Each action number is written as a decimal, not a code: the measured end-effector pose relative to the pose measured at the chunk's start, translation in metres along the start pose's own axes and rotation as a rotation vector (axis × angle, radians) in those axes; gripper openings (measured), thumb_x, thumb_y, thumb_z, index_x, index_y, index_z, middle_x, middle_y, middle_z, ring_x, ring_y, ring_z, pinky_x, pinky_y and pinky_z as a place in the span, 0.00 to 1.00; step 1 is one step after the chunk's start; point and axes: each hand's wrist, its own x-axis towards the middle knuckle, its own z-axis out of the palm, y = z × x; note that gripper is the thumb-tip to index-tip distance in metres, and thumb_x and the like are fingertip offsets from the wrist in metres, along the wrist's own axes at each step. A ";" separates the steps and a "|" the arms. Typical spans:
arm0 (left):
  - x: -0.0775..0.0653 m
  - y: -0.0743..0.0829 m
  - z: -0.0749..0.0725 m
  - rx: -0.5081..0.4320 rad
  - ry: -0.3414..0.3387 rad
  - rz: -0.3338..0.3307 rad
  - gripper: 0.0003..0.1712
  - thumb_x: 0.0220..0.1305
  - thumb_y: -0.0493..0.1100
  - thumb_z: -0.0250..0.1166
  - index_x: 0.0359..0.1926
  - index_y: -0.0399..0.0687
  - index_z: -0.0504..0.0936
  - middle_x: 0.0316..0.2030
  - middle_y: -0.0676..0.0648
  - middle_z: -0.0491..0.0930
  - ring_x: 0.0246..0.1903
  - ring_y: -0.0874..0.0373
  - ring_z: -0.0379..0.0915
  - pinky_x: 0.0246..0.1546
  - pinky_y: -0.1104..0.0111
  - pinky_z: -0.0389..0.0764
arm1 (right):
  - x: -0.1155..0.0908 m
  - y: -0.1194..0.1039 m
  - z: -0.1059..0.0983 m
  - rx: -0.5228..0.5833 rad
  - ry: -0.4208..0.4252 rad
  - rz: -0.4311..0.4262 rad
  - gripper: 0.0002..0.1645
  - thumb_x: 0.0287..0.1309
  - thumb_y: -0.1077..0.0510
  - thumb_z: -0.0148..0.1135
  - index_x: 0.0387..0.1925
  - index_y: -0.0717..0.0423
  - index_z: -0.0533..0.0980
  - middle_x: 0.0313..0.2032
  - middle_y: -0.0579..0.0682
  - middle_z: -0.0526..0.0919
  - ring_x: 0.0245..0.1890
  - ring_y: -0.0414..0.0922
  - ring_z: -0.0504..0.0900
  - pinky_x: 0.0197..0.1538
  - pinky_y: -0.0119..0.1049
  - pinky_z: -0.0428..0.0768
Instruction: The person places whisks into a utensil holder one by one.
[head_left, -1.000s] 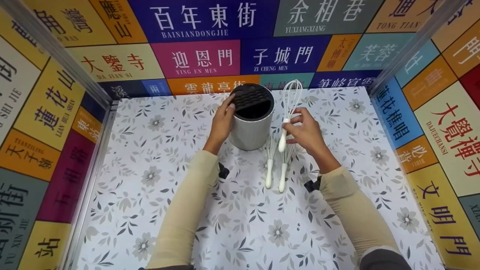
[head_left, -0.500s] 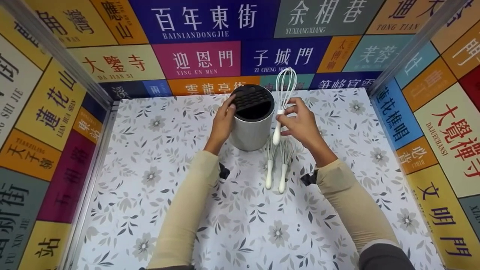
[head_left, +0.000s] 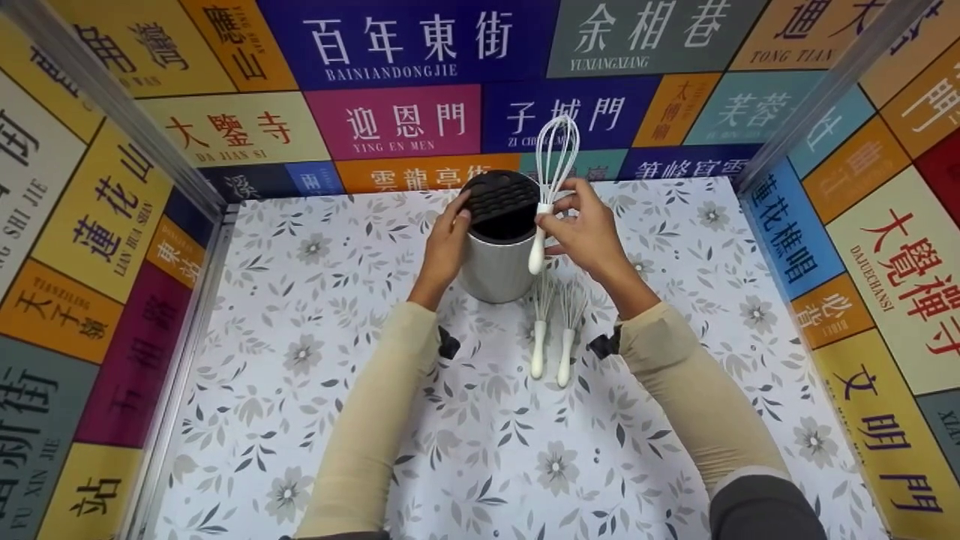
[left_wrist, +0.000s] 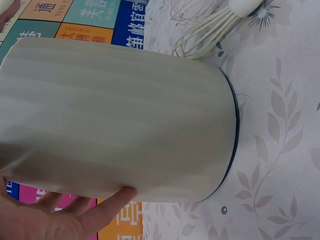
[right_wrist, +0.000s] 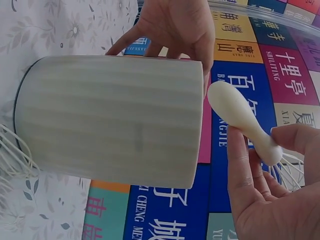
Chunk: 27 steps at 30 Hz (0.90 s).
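A light grey cylindrical utensil holder (head_left: 499,271) with a black slotted insert (head_left: 501,196) stands on the table toward the back. My left hand (head_left: 445,238) rests against its left side, with fingertips at the rim; in the left wrist view an extended finger (left_wrist: 110,207) touches its wall. My right hand (head_left: 589,225) pinches a white whisk (head_left: 540,238) at the top of its handle. The wires point up and the handle's end hangs down, just outside the holder's right rim. In the right wrist view, the whisk's handle (right_wrist: 237,107) shows beyond the holder's top edge.
Two more white whisks lie on the floral tabletop (head_left: 480,435) in front of the holder: a left whisk (head_left: 538,349) and a right whisk (head_left: 566,356). Colourful panels with lettering (head_left: 394,116) enclose the back and both sides.
My right hand has moved left and upward with the whisk, from right of the holder to its rim. My left hand and the holder have stayed in place.
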 end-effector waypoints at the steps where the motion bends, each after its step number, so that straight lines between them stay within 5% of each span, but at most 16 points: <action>1: 0.000 0.000 0.000 0.000 0.000 0.002 0.27 0.81 0.60 0.43 0.76 0.72 0.65 0.76 0.52 0.63 0.75 0.55 0.58 0.76 0.54 0.59 | 0.001 -0.002 0.001 0.003 -0.003 -0.009 0.35 0.62 0.56 0.68 0.66 0.52 0.64 0.49 0.54 0.78 0.41 0.49 0.88 0.35 0.46 0.88; 27: 0.001 0.000 0.001 -0.012 0.029 -0.009 0.26 0.80 0.60 0.45 0.75 0.72 0.68 0.72 0.46 0.68 0.72 0.52 0.62 0.74 0.53 0.62 | 0.038 -0.016 0.047 -0.177 0.060 -0.256 0.33 0.66 0.52 0.66 0.67 0.52 0.65 0.49 0.51 0.82 0.43 0.42 0.87 0.41 0.37 0.86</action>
